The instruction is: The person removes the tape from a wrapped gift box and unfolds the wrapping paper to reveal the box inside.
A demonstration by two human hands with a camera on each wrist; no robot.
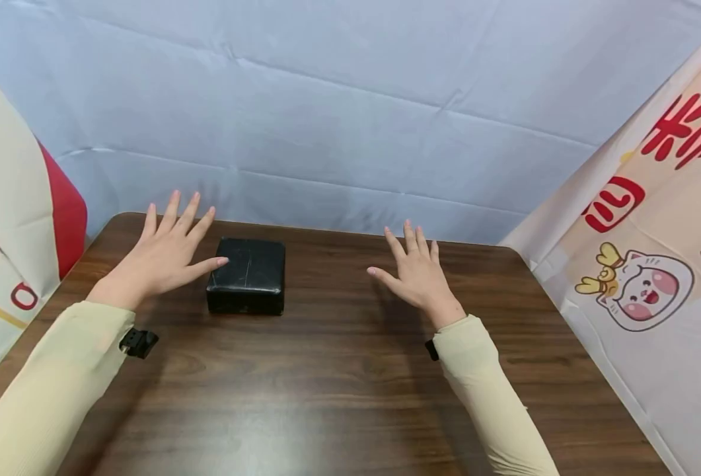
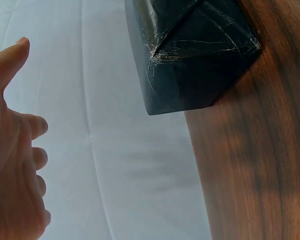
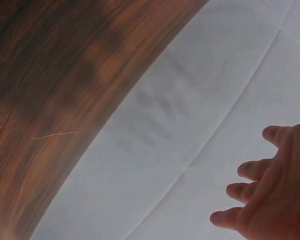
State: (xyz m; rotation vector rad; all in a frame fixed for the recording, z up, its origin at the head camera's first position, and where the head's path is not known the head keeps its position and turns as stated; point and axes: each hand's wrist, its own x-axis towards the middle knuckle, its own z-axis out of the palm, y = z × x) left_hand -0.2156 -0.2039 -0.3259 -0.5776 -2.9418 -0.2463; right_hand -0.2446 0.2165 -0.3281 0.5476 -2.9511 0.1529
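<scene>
A black box (image 1: pixel 248 271) with scuffed, scratched edges sits on the wooden table, left of centre toward the back. My left hand (image 1: pixel 162 254) is held palm down just left of it, fingers spread; in the head view the thumb tip overlaps the box's left edge. The left wrist view shows that hand (image 2: pixel 12 150) apart from the box (image 2: pixel 190 60), holding nothing. Farther right, my right hand (image 1: pixel 418 274) hovers over the table with fingers spread and nothing in it. Its fingers (image 3: pixel 252 170) stretch out against the pale cloth in the right wrist view.
The brown wood-grain table (image 1: pixel 302 383) ends at a pale cloth backdrop (image 1: pixel 338 132) behind it. Printed banners flank it, one with red marks (image 1: pixel 5 218) on the left and one with a cartoon cat (image 1: pixel 647 291) on the right. Black straps (image 1: pixel 139 342) circle my wrists.
</scene>
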